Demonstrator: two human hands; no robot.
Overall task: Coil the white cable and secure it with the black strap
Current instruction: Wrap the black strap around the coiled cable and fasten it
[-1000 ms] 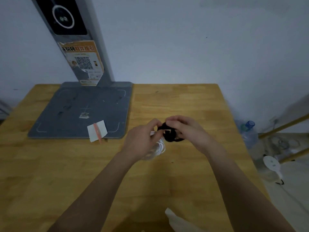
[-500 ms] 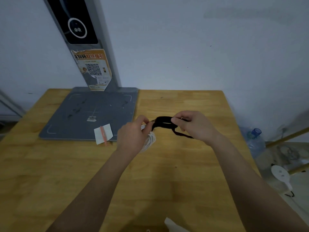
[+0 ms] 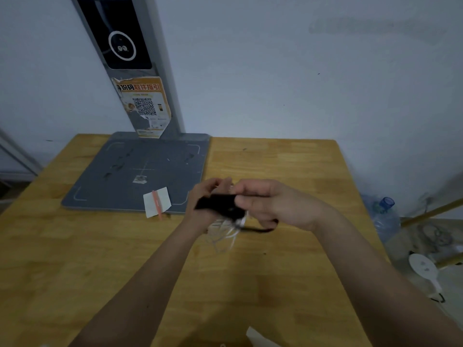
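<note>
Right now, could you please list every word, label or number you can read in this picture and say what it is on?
Orange poster on the grey post: a heading of Chinese characters, mirrored or blurred, not reliably readable; a QR code below it; the small print is too small.
Small sticker on the grey base plate: too blurred.
Nothing else carries text.

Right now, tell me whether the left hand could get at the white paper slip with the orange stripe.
Probably not yet: the left hand is busy holding the white cable while the black strap goes on. The paper slip lies close by, unobstructed.
</note>
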